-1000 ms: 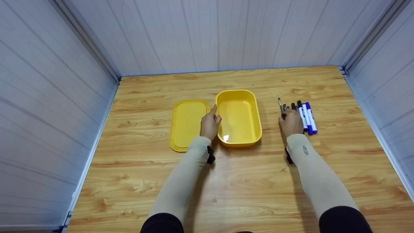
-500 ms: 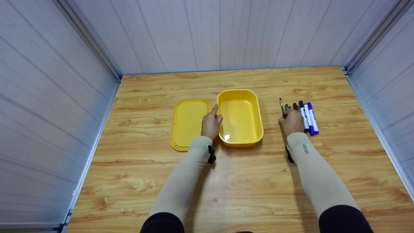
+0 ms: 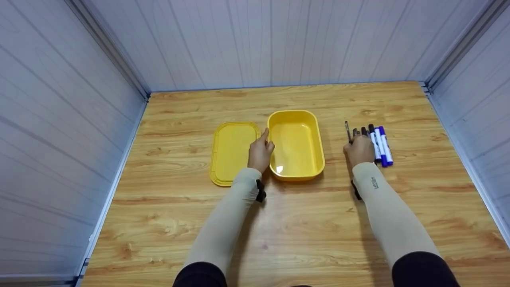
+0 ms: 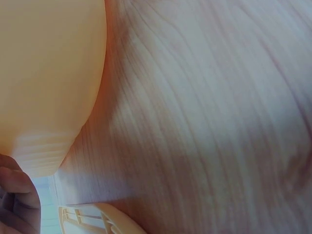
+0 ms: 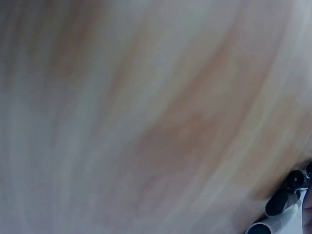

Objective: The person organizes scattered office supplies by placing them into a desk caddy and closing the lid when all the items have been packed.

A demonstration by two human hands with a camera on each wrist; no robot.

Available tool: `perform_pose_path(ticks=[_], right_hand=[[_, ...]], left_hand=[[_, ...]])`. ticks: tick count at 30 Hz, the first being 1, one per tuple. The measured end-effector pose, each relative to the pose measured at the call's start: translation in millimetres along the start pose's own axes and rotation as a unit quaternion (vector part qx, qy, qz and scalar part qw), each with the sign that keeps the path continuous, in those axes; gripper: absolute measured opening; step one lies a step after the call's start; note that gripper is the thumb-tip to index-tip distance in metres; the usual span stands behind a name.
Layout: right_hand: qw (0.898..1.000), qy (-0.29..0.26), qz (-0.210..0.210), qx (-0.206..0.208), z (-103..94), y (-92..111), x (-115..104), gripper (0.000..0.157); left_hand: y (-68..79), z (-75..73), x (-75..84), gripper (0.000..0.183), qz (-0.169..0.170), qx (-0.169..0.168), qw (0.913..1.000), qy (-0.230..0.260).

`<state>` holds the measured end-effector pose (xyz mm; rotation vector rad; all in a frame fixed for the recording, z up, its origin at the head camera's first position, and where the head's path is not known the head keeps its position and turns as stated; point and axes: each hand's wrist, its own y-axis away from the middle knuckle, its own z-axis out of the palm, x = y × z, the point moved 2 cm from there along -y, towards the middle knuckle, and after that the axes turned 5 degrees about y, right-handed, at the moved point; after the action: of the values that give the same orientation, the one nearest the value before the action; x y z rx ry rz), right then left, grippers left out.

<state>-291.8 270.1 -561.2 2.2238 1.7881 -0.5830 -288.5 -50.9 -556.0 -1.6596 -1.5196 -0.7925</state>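
Several markers (image 3: 380,145) well inside the table's (image 3: 303,223) right edge are aligned toward its far edge, partly under the right hand (image 3: 359,150), grip hidden; a yellow box (image 3: 295,149) is touched by the unclenched left hand (image 3: 259,154).

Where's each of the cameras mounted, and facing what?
Head: on the head, facing forward and down at yellow box, lid, markers; forearms, left grip and right grip show.
Left wrist: on that wrist, facing yellow box and table; fingers at lower left.
Right wrist: on that wrist, facing mostly table; right grip's edge at lower right.
Shared: yellow box, in head and left wrist.
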Motion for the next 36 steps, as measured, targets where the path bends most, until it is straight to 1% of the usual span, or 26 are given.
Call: perform_pose_path(ticks=[5, 9, 13, 20, 24, 27, 31, 34, 36], right_hand=[[1.0, 0.013, -0.012, 0.0, -0.1, 0.2, -0.6, 0.018], [1.0, 0.015, -0.009, -0.011, 0.2, -1.7, -0.4, 0.02], [1.0, -0.003, 0.006, -0.025, 0.3, -2.2, 1.3, 0.02], [0.999, -0.03, 0.013, -0.018, 1.3, -0.8, 3.4, 0.022], [0.998, -0.048, 0.029, -0.024, 1.7, 0.8, 3.7, 0.022], [0.997, -0.053, 0.037, -0.028, 1.2, 2.1, 3.6, 0.023], [0.997, -0.054, 0.036, -0.032, 0.0, 3.2, 3.3, 0.024], [0.995, -0.08, 0.047, -0.035, -0.8, 4.7, 3.0, 0.024], [0.991, -0.108, 0.063, -0.036, -1.0, 5.7, 3.3, 0.024]], left_hand=[[0.7, 0.5, 0.0, 0.053, 0.002, -0.002, 1.0, 0.007], [0.7, 0.6, -0.2, 0.053, 0.008, -0.001, 0.9999, 0.011], [0.8, 0.7, -0.2, 0.053, 0.008, -0.002, 0.9999, 0.013], [1.3, -0.1, 1.0, 0.053, -0.014, -0.012, 0.9998, 0.01], [0.8, -0.3, 1.4, 0.054, -0.016, -0.01, 0.9998, 0.006], [0.7, 0.0, 1.8, 0.054, -0.016, -0.008, 0.9998, 0.006], [0.9, 0.4, 1.7, 0.054, -0.016, -0.009, 0.9998, 0.008], [0.9, 0.6, 1.5, 0.054, -0.017, -0.008, 0.9998, 0.01], [0.8, 0.7, 1.4, 0.054, -0.017, -0.007, 0.9998, 0.01]])
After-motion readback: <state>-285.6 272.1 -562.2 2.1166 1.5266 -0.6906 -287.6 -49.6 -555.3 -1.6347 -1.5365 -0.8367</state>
